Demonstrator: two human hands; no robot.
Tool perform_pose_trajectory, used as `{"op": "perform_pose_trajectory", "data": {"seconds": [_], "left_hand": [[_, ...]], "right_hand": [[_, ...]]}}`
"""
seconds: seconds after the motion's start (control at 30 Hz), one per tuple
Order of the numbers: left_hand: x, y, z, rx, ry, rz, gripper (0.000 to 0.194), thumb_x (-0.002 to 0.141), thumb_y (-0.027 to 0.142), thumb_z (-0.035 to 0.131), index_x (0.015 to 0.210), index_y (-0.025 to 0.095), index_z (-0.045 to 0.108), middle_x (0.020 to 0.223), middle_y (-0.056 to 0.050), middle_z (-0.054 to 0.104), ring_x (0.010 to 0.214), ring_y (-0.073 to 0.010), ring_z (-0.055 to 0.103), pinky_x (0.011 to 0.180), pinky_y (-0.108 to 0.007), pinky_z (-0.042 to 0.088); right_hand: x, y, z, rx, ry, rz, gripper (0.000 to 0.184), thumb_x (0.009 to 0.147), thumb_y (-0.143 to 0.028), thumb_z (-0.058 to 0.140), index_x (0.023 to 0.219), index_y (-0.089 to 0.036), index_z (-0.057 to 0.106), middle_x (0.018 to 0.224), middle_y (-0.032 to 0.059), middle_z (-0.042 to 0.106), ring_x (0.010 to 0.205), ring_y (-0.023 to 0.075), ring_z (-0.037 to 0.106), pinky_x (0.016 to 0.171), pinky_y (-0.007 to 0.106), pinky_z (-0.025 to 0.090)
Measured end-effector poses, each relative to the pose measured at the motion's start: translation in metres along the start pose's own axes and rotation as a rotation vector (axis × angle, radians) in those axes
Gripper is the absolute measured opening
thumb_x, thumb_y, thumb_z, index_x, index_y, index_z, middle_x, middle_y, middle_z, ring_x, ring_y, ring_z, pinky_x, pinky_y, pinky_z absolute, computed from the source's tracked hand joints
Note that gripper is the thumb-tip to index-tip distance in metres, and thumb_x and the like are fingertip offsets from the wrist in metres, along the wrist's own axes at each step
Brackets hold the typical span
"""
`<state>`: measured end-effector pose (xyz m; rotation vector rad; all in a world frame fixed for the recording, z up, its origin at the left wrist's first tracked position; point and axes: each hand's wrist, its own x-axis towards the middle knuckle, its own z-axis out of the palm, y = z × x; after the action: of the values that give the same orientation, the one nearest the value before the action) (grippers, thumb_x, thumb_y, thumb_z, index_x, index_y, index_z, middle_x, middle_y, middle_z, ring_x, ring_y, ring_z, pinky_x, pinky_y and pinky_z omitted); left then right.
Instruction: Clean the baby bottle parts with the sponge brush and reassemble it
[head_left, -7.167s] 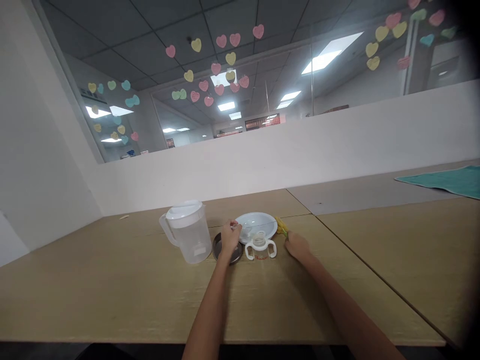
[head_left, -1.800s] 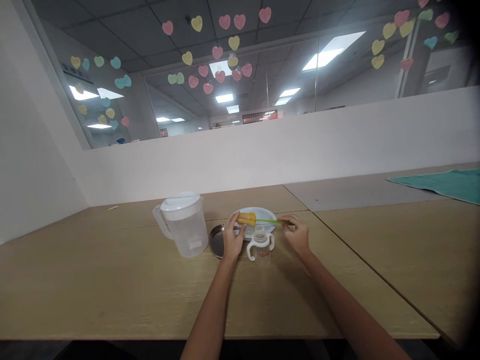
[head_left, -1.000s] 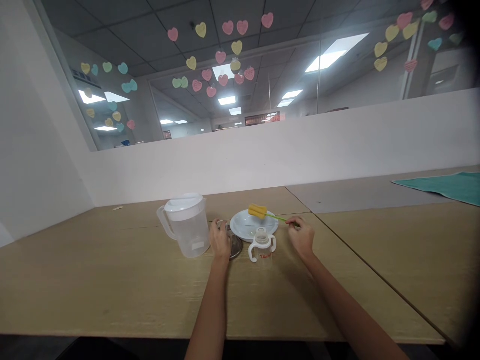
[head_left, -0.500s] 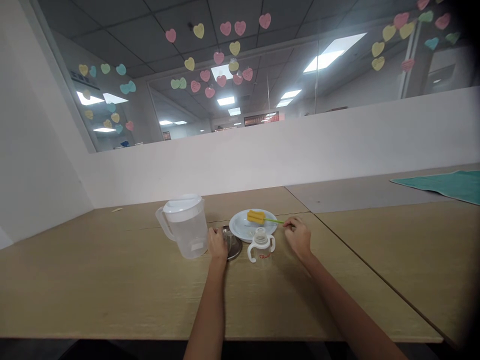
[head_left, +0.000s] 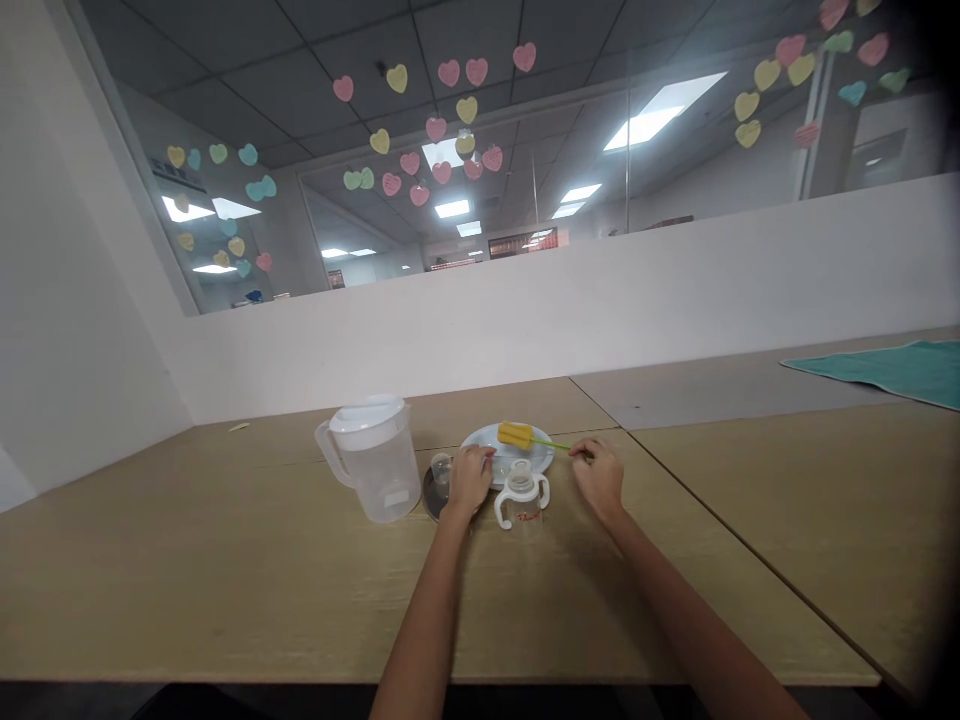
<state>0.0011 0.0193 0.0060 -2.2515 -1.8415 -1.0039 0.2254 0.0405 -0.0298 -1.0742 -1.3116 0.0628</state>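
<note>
My right hand (head_left: 600, 478) pinches the thin green handle of a bottle brush, and its yellow sponge head (head_left: 515, 435) hangs over the white plate (head_left: 480, 441). My left hand (head_left: 469, 478) lies over the dark metal lid (head_left: 430, 492). Its curled fingers reach the plate's near edge, and what they pinch is hidden. A small clear piece (head_left: 441, 467) stands on the lid just left of that hand. Between my hands stands a clear baby bottle (head_left: 521, 497) with two white handles and no top.
A frosted plastic pitcher (head_left: 373, 472) with a white lid stands left of the metal lid. A teal cloth (head_left: 892, 365) lies far right on the desks. A white partition wall runs behind the desk, with glass and paper hearts above it.
My left hand has left the small clear piece standing on the metal lid and moved right to the plate's edge. The brush has stayed over the plate in my right hand.
</note>
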Motion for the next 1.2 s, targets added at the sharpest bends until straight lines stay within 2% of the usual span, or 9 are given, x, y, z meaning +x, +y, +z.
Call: {"op": "perform_pose_trajectory", "data": {"seconds": [0.17,0.27,0.33,0.43,0.6,0.67,0.87,1.03,1.2], "left_hand": [[0.026,0.001,0.013,-0.034,-0.157,-0.052,0.018,0.075,0.018,0.057,0.087,0.02,0.071,0.093,-0.005,0.071,0.088,-0.018,0.063,0.084,-0.027,0.046],[0.03,-0.007,0.012,-0.059,-0.178,-0.101,0.01,0.066,0.014,0.064,0.072,0.019,0.071,0.078,-0.005,0.072,0.073,-0.0167,0.063,0.074,-0.025,0.047],[0.026,-0.013,0.008,-0.095,-0.127,-0.114,0.009,0.069,0.016,0.063,0.073,0.018,0.07,0.08,-0.005,0.072,0.074,-0.0159,0.063,0.075,-0.025,0.047],[0.012,-0.021,0.0,-0.158,0.038,-0.151,0.02,0.08,0.021,0.051,0.09,0.017,0.069,0.095,-0.006,0.07,0.086,-0.0151,0.063,0.08,-0.025,0.047],[-0.006,-0.024,-0.006,-0.274,0.261,-0.202,0.032,0.087,0.028,0.041,0.102,0.014,0.064,0.1,-0.009,0.069,0.089,-0.0151,0.063,0.082,-0.026,0.048],[-0.006,-0.023,-0.004,-0.325,0.289,-0.201,0.034,0.088,0.031,0.039,0.103,0.014,0.064,0.099,-0.008,0.069,0.088,-0.0143,0.064,0.079,-0.024,0.049],[-0.005,-0.025,0.001,-0.339,0.344,-0.267,0.035,0.09,0.034,0.038,0.106,0.016,0.063,0.101,-0.006,0.069,0.088,-0.0129,0.064,0.077,-0.021,0.049],[-0.013,-0.043,-0.009,-0.163,0.381,-0.446,0.031,0.086,0.025,0.04,0.097,0.014,0.067,0.1,-0.011,0.068,0.092,-0.0205,0.062,0.084,-0.032,0.046],[-0.019,-0.054,-0.012,0.01,0.263,-0.521,0.028,0.08,0.016,0.043,0.085,0.011,0.07,0.09,-0.017,0.068,0.087,-0.0278,0.063,0.075,-0.036,0.046]], "right_hand": [[0.001,0.0,0.001,0.022,0.005,0.018,0.019,0.059,-0.02,0.039,0.055,-0.019,0.057,0.066,0.0052,0.061,0.069,0.0213,0.054,0.067,0.033,0.04],[0.001,0.0,0.0,0.041,0.013,0.046,0.02,0.059,-0.021,0.039,0.056,-0.019,0.058,0.067,0.0058,0.062,0.069,0.0215,0.055,0.067,0.033,0.041],[0.002,0.0,-0.001,0.063,0.015,0.07,0.02,0.059,-0.022,0.04,0.057,-0.018,0.059,0.068,0.0063,0.063,0.068,0.0216,0.056,0.067,0.033,0.041],[0.003,-0.001,0.0,0.151,-0.014,0.121,0.021,0.057,-0.023,0.041,0.057,-0.018,0.061,0.067,0.0064,0.064,0.068,0.0221,0.057,0.068,0.033,0.042],[0.002,-0.003,0.008,0.313,-0.184,0.147,0.022,0.055,-0.024,0.042,0.058,-0.019,0.063,0.066,0.0046,0.066,0.069,0.022,0.06,0.068,0.033,0.045],[0.001,-0.003,0.009,0.305,-0.2,0.127,0.022,0.055,-0.024,0.042,0.058,-0.019,0.063,0.066,0.0045,0.066,0.069,0.0222,0.06,0.068,0.034,0.045],[0.001,0.002,0.004,0.133,-0.087,0.095,0.02,0.054,-0.022,0.04,0.054,-0.019,0.06,0.065,0.0056,0.064,0.067,0.0223,0.058,0.067,0.033,0.044],[0.001,0.004,0.002,0.084,-0.031,0.1,0.021,0.057,-0.023,0.04,0.056,-0.019,0.06,0.067,0.0058,0.065,0.067,0.0222,0.058,0.066,0.033,0.043],[0.002,0.003,0.0,0.049,-0.027,0.094,0.022,0.057,-0.022,0.039,0.058,-0.019,0.061,0.067,0.0056,0.065,0.067,0.0215,0.057,0.066,0.032,0.042]]}}
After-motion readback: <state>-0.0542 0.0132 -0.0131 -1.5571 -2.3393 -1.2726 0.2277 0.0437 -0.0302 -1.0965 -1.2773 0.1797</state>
